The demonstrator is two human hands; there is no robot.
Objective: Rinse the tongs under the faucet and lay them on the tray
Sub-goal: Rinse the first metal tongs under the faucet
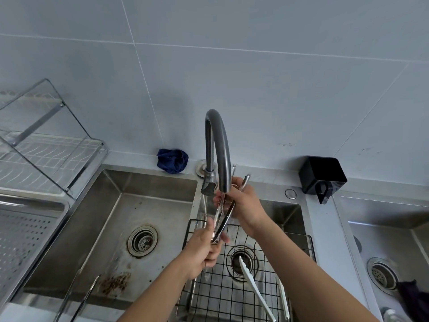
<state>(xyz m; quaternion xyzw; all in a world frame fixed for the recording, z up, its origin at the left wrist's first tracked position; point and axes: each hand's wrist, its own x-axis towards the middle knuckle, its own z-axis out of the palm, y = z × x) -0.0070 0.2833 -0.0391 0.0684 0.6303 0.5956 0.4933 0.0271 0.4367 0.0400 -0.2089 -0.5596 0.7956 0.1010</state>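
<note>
Head view. Right hand is gripping the upper end of the metal tongs, fingers curling round them just beside the spout of the faucet. Left hand is grasping the lower end, fingers closing on the tips. The tongs are slanting down and to the left between the two hands, with water running along them. They are hanging over the right-hand basin, above a black wire rack that is sitting in it. White tongs are lying on that rack, one end over the drain. A second metal pair is lying in the left basin, near its front edge. The perforated tray is sitting at far left, well apart from the held tongs. A dish rack is standing behind it. A crumpled blue cloth is resting on the tabletop near the faucet base. A black container is sitting further right against the wall.
</note>
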